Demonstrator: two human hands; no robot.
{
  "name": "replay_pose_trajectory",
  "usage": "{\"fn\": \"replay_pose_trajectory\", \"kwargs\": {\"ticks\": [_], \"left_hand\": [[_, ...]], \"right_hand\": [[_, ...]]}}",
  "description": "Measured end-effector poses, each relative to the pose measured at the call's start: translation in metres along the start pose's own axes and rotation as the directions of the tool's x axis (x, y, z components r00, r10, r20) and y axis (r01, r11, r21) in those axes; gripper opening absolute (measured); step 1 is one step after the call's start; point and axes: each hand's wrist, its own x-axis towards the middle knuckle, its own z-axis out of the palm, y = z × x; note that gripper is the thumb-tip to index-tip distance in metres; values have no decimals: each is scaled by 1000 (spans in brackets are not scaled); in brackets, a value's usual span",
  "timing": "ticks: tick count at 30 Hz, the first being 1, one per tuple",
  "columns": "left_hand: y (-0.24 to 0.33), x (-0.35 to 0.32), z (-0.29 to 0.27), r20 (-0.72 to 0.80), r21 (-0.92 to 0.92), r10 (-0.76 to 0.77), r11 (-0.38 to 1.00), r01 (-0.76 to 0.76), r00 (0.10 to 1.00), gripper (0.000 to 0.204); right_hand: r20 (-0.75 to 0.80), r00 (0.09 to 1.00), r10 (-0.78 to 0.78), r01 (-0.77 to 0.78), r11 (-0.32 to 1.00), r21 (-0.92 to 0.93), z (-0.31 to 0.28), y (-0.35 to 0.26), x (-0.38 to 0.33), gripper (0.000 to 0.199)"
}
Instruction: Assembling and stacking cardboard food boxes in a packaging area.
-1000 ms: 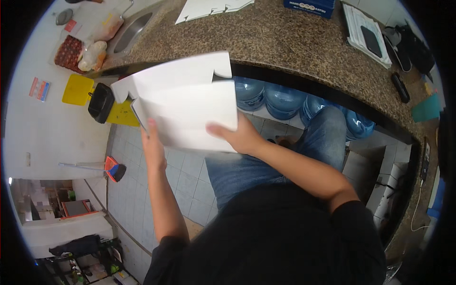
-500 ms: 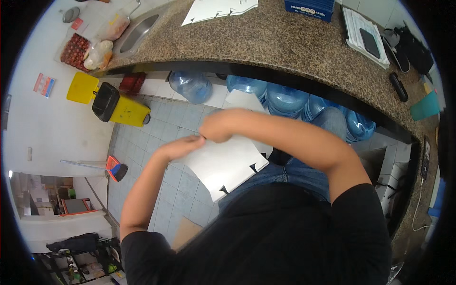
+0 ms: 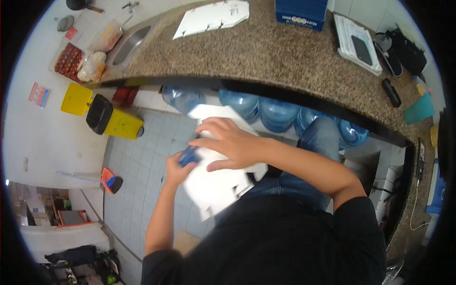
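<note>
A white die-cut cardboard sheet with small dark notches along its near edge lies across my lap. My left hand is closed on its left edge, where a blue folded-looking flap shows between thumb and fingers; motion blurs it. Spread over the sheet's upper middle is my right hand, fingers apart and palm down. Its fingertips reach close to the blue flap. The sheet's far end narrows in front of the blue water bottles.
On the granite counter are another white cardboard sheet, a blue box, a phone on a white stack, and a teal cup. A yellow bin and a broom with dustpan stand left.
My right hand has gone from closed fingers at the sheet's edge to spread fingers over it. A blue flap now shows in my left hand. The whole view has shifted slightly.
</note>
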Motion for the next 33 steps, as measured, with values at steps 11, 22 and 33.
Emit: {"fn": "replay_pose_trajectory", "kwargs": {"ticks": [11, 22, 33], "left_hand": [[126, 240, -71, -201, -451, -424, 841, 301, 883, 82], [186, 347, 63, 71, 362, 4, 932, -30, 997, 75], [148, 374, 31, 349, -511, -189, 783, 355, 918, 24]], "right_hand": [[-428, 811, 398, -584, 590, -557, -176, 93, -83, 52], [-388, 674, 629, -723, 453, -521, -166, 84, -72, 59], [-410, 680, 608, -726, 479, -494, -175, 85, -71, 56]]}}
